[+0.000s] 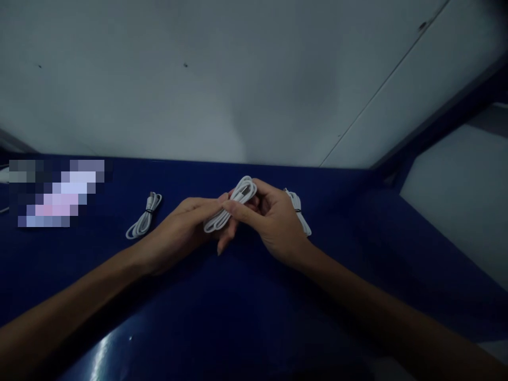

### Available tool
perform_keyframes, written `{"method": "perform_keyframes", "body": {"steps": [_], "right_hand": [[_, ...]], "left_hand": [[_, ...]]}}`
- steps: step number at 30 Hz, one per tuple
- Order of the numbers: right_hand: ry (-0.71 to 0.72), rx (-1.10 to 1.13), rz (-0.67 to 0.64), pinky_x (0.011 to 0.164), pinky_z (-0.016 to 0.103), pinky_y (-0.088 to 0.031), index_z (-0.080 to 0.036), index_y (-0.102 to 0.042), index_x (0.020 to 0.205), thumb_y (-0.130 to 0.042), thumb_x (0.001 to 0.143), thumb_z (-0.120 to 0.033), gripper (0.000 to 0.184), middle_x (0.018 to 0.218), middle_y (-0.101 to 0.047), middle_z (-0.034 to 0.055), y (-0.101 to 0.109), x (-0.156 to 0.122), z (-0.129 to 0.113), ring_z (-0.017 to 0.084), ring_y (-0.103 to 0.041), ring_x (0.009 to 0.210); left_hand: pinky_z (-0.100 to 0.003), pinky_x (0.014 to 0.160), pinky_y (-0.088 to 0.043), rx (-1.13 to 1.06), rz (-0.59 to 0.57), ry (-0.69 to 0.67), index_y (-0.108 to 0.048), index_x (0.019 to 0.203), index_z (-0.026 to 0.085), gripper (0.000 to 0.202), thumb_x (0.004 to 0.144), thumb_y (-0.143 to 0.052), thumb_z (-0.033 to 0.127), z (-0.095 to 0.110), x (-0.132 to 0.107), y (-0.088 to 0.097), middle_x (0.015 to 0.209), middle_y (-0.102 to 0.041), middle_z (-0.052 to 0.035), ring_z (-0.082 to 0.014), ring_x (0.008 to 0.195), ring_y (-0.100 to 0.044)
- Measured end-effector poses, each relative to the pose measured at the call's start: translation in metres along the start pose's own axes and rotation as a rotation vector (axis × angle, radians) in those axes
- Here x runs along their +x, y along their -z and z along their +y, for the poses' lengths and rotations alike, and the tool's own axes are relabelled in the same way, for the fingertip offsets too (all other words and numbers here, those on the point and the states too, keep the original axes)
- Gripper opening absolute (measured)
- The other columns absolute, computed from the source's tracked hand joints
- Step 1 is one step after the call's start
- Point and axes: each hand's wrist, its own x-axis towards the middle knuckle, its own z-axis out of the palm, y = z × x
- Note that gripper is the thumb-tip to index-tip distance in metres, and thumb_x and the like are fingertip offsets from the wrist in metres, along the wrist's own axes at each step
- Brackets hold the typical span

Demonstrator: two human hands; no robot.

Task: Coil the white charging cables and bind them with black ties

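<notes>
Both my hands meet over the middle of a dark blue table [238, 317] and hold one coiled white cable [232, 206] between them. My left hand [186, 227] pinches the coil's lower end with its fingers closed. My right hand [270, 222] wraps round the upper end, thumb and fingers pressed on the loops. A second white cable bundle [143, 216], tied with a dark band, lies on the table left of my left hand. A third white bundle [300, 212] lies just behind my right hand, partly hidden by it.
A pale grey wall [222, 79] rises right behind the table's far edge. A blurred patch [59, 193] covers something at the far left. On the right the table ends at a blue edge beside a light floor [460, 196].
</notes>
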Motion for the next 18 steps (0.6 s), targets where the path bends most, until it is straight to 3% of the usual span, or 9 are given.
{"method": "perform_keyframes", "body": {"steps": [4,7,12,18], "right_hand": [[0.042,-0.109,0.085,0.063,0.031,-0.057,-0.023,-0.069,0.092,-0.086,0.097,-0.048,0.030,0.080,-0.062,-0.0025,-0.0016,-0.0042,0.0037,0.014,-0.061,0.069],[0.046,-0.191,0.101,0.067,0.032,-0.057,-0.023,-0.069,0.095,-0.079,0.103,-0.049,0.028,0.085,-0.067,0.0003,-0.0022,-0.0071,0.0060,0.016,-0.064,0.074],[0.048,-0.143,0.106,0.071,0.034,-0.059,-0.024,-0.066,0.095,-0.076,0.106,-0.049,0.029,0.080,-0.072,0.0000,-0.0049,-0.0068,0.0081,0.017,-0.070,0.075],[-0.087,0.112,-0.086,0.065,0.033,-0.059,-0.021,-0.074,0.118,-0.079,0.102,-0.050,0.034,0.082,-0.077,0.0022,-0.0060,-0.0005,0.0042,0.018,-0.074,0.073]], "left_hand": [[-0.031,0.071,-0.052,0.016,-0.032,0.000,-0.082,0.082,0.015,0.059,0.115,-0.050,0.053,-0.0022,-0.0001,-0.0009,0.078,-0.069,-0.0077,-0.0183,0.067,-0.061],[-0.030,0.072,-0.050,0.055,-0.036,0.028,-0.080,0.080,0.016,0.062,0.115,-0.048,0.054,-0.0042,-0.0023,-0.0025,0.072,-0.066,-0.0057,-0.0174,0.066,-0.060],[-0.028,0.072,-0.050,0.068,0.103,-0.040,-0.076,0.085,0.018,0.044,0.111,-0.061,0.050,-0.0070,-0.0038,-0.0072,0.077,-0.066,-0.0034,-0.0171,0.072,-0.060],[-0.030,0.070,-0.052,-0.135,0.095,0.014,-0.068,0.077,0.017,0.049,0.112,-0.059,0.051,-0.0089,-0.0028,-0.0087,0.079,-0.059,-0.0029,-0.0169,0.072,-0.057]]}}
